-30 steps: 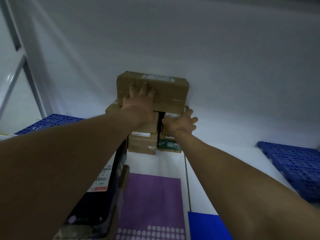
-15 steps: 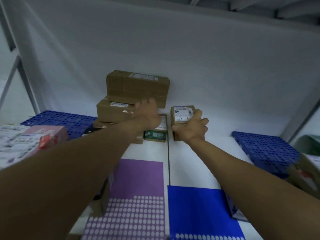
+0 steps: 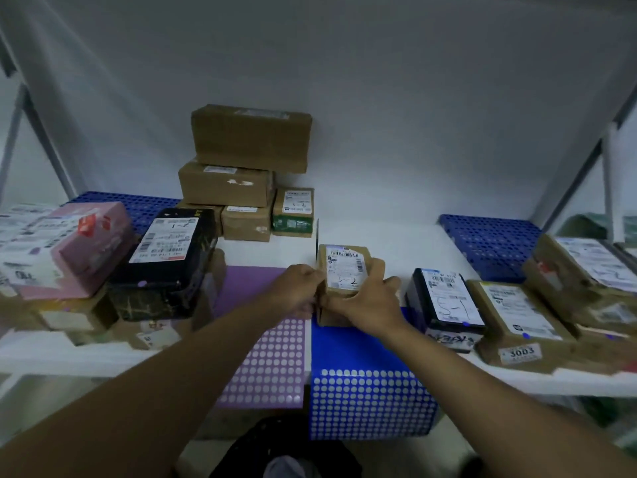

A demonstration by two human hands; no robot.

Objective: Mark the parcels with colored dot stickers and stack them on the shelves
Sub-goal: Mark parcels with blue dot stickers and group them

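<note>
Parcel label-up between both hands, long axis toward shelf's back wall

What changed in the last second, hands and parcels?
The left hand left the stack at the back wall and came forward to the small labelled parcel. The right hand drew that parcel from beside the stack toward the shelf front, over the blue sticker sheet. Both hands now hold it. The brown box stack and purple sticker sheet stayed put.
</note>
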